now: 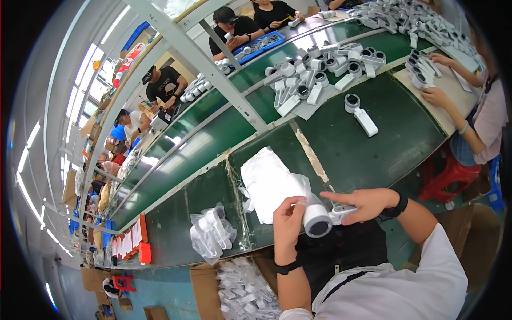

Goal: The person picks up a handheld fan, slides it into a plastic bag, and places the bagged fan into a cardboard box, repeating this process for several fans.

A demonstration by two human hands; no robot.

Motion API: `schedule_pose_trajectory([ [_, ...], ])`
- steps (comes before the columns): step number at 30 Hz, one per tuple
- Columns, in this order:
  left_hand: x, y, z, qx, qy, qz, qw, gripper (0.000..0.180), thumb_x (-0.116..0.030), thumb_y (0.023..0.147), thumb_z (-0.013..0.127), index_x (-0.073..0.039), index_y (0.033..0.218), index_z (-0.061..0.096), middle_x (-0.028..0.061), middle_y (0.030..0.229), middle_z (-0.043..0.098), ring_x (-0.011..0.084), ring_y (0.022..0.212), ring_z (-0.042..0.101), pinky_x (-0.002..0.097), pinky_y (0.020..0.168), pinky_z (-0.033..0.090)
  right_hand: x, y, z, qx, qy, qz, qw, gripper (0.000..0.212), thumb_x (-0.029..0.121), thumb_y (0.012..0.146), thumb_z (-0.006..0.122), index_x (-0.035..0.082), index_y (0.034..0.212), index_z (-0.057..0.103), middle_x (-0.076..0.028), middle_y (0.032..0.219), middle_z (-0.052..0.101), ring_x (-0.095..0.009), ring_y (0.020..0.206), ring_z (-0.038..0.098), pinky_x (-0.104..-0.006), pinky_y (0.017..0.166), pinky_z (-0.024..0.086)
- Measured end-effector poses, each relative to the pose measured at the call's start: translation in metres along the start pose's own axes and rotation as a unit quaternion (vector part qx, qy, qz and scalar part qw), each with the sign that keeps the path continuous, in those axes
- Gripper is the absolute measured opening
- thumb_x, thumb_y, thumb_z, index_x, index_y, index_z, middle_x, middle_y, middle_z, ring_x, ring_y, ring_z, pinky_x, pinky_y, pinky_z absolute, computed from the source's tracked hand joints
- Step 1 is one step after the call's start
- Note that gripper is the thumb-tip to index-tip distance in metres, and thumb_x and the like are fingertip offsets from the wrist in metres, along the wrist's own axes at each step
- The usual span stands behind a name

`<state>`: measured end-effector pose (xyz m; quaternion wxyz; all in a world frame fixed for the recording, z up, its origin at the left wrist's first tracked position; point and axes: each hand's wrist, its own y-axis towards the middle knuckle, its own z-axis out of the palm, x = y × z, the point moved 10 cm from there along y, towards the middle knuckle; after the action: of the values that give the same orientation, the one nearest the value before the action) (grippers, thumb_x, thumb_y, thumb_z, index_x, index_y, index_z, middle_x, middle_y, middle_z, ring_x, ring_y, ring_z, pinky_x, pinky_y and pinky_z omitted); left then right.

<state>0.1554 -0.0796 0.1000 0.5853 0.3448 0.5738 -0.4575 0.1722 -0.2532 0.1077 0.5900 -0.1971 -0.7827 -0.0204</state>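
My right hand (pixel 365 205) grips the handle of a white device with a round head and a dark ringed face (pixel 318 220). Its index finger lies stretched along the handle, and the head points toward my left hand (pixel 288 221). Thumb and fingers of that left hand are pinched beside the head, on what looks like the edge of a thin clear plastic bag (pixel 302 185). Just beyond lies a stack of white, filmy bags (pixel 269 181). To the left, bagged white devices (pixel 212 232) rest on the green table (pixel 176 226).
A box (pixel 205 290) of bagged devices stands below the table edge. One loose device (pixel 362 114) lies ahead, before a heap of others (pixel 320 74). At right a co-worker's hands (pixel 438 97) touch devices. A metal post (pixel 234 90) rises beyond; orange trays (pixel 133 240) sit far left.
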Motion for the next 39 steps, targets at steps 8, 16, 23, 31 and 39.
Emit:
schedule_pose_trajectory([
  [8,-0.018,-0.004,-0.01,0.009,0.111,0.114,0.987,0.007,-0.004,0.087,0.066,-0.001,0.093,0.067,-0.0015,0.085,0.06,0.0043,0.067,0.051,0.0194,0.057,0.039,-0.016,0.02,0.007,-0.065,0.041,0.065,0.995,0.069,0.028,0.092,0.058,0.024,0.152,0.023,-0.006,0.082,0.064,-0.014,0.058,0.059,-0.0289,0.059,0.05],
  [16,-0.05,-0.038,0.043,-0.051,0.3,0.285,0.909,0.017,-0.004,0.081,0.069,-0.002,0.098,0.065,0.007,0.086,0.057,0.0126,0.065,0.053,0.026,0.059,0.044,-0.033,0.038,0.016,-0.236,0.329,0.035,0.914,0.07,0.018,0.092,0.058,0.01,0.151,0.022,-0.008,0.093,0.061,-0.011,0.063,0.058,-0.0247,0.054,0.049],
  [23,-0.035,-0.061,0.08,0.159,0.245,0.294,0.91,0.024,0.002,0.083,0.066,0.001,0.107,0.06,0.007,0.094,0.062,0.0126,0.083,0.06,0.024,0.073,0.048,-0.046,0.037,-0.011,-0.393,0.39,-0.114,0.825,0.073,0.01,0.093,0.055,0.006,0.152,0.012,-0.012,0.114,0.057,-0.012,0.098,0.057,-0.0249,0.082,0.047],
  [31,0.039,-0.023,0.018,-0.001,-0.071,-0.004,0.997,0.041,-0.006,0.097,0.048,0.0,0.135,0.038,0.0124,0.125,0.052,0.0167,0.101,0.056,0.0292,0.082,0.05,-0.027,0.039,-0.01,-0.415,0.287,-0.187,0.843,0.041,0.008,0.097,0.049,0.002,0.137,0.04,-0.006,0.121,0.057,-0.011,0.105,0.055,-0.0265,0.091,0.045],
  [39,0.068,-0.027,0.031,0.125,-0.212,-0.034,0.969,0.047,-0.011,0.098,0.05,-0.007,0.141,0.032,0.0073,0.127,0.053,0.0205,0.108,0.058,0.0318,0.083,0.051,0.011,0.027,-0.009,-0.532,0.081,-0.169,0.826,0.031,0.003,0.081,0.063,0.001,0.111,0.056,-0.009,0.093,0.06,-0.017,0.087,0.056,-0.031,0.076,0.045],
])
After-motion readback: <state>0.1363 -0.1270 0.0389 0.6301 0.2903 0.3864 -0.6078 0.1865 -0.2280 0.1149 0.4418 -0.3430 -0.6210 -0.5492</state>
